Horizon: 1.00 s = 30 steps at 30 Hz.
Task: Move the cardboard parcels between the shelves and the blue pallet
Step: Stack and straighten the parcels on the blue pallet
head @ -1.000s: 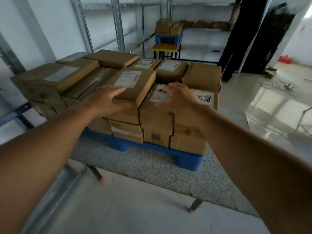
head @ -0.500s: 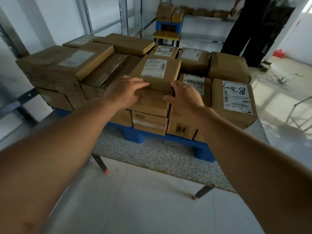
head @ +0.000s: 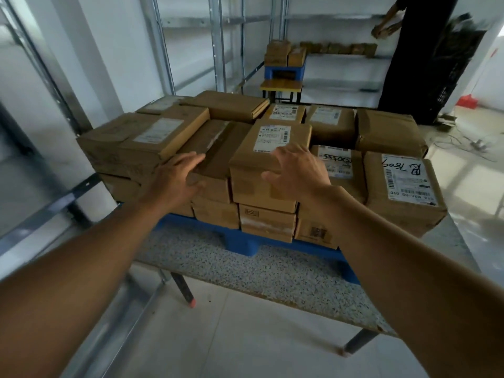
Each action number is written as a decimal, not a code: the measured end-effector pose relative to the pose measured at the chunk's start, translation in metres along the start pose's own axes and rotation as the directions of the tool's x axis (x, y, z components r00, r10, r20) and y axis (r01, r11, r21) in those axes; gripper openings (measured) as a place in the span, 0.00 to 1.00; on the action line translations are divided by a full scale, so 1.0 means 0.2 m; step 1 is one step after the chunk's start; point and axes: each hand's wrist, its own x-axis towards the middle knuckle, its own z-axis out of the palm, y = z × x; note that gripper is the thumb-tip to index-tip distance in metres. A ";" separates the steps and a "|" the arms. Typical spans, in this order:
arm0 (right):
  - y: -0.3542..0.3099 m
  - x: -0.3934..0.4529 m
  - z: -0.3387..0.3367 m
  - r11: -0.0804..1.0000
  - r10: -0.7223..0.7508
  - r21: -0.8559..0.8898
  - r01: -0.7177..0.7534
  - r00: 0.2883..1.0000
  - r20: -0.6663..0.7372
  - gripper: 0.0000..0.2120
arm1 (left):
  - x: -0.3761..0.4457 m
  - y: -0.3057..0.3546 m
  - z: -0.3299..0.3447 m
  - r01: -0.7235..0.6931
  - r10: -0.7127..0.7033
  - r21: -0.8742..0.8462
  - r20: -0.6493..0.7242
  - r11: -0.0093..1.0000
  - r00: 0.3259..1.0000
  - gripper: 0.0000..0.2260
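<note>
Head view. A blue pallet [head: 245, 241] stands on a speckled table [head: 259, 274] and carries a close-packed stack of cardboard parcels. The landmark is the labelled parcel [head: 268, 159] on top at the near middle of the stack. The left hand [head: 174, 181] is just left of it, over the taped parcel [head: 215, 148] that adjoins it, fingers extended and spread, gripping nothing; whether the palm touches cardboard cannot be told. The right hand [head: 297, 170] is at the labelled parcel's near right corner, fingers straight and fanned, thumb pointing left across its front face, also without a grip. Right of the landmark lie the parcel marked "55505" [head: 338, 162] and, further right, one with a handwritten label [head: 406, 181]. Metal shelves [head: 218, 45] rise well behind the landmark; another person [head: 420, 50] stands at a far shelf.

Judged step: the reach before lifting a top parcel off the pallet. The next move calls for both hands to close on opposite sides of the labelled parcel and lift it straight up, clear of its touching neighbours.
</note>
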 end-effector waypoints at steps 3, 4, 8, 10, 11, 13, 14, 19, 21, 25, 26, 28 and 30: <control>-0.17 0.06 0.07 0.999 -0.044 -0.007 0.044 0.999 -0.009 0.27 | 0.01 -0.22 -0.03 0.032 -0.035 0.096 0.030 0.995 0.999 0.29; -0.23 0.08 0.10 0.998 -0.059 -0.017 0.059 0.998 0.002 0.28 | 0.02 -0.30 -0.04 0.024 -0.030 0.135 0.047 0.991 0.998 0.29; -0.43 0.20 0.24 0.984 -0.060 -0.160 0.076 0.993 0.100 0.31 | 0.12 -0.54 -0.02 -0.121 0.114 0.180 0.048 0.976 0.992 0.27; -0.48 0.25 0.30 0.961 -0.039 -0.265 0.075 0.990 0.138 0.30 | 0.18 -0.61 0.00 -0.182 0.172 0.148 0.075 0.972 0.982 0.24; -0.49 0.27 0.33 0.947 -0.027 -0.312 0.072 0.989 0.148 0.29 | 0.20 -0.64 0.00 -0.208 0.196 0.144 0.091 0.967 0.976 0.23; -0.49 0.29 0.36 0.932 0.000 -0.358 0.051 0.990 0.141 0.26 | 0.24 -0.66 0.00 -0.267 0.250 0.182 0.113 0.946 0.962 0.21; -0.49 0.29 0.37 0.930 0.012 -0.364 0.038 0.991 0.133 0.24 | 0.25 -0.67 0.00 -0.294 0.276 0.204 0.112 0.934 0.955 0.20; -0.48 0.28 0.39 0.922 0.030 -0.386 0.012 0.994 0.101 0.21 | 0.29 -0.69 0.01 -0.348 0.344 0.261 0.062 0.900 0.937 0.15; -0.48 0.27 0.39 0.926 0.019 -0.378 0.014 0.996 0.084 0.20 | 0.29 -0.69 0.03 -0.351 0.353 0.273 0.044 0.896 0.935 0.15; -0.47 0.28 0.38 0.921 0.010 -0.389 0.028 0.995 0.096 0.20 | 0.29 -0.68 0.03 -0.339 0.339 0.273 0.050 0.900 0.939 0.17; -0.47 0.28 0.38 0.918 0.015 -0.395 0.027 0.995 0.102 0.20 | 0.30 -0.68 0.03 -0.336 0.332 0.267 0.061 0.903 0.941 0.19; -0.49 0.30 0.38 0.914 0.024 -0.405 0.017 0.995 0.096 0.21 | 0.31 -0.72 0.00 -0.316 0.310 0.224 0.063 0.922 0.949 0.24; -0.54 0.33 0.37 0.924 0.025 -0.381 -0.001 0.998 0.058 0.25 | 0.32 -0.78 -0.06 -0.278 0.279 0.159 0.019 0.947 0.960 0.26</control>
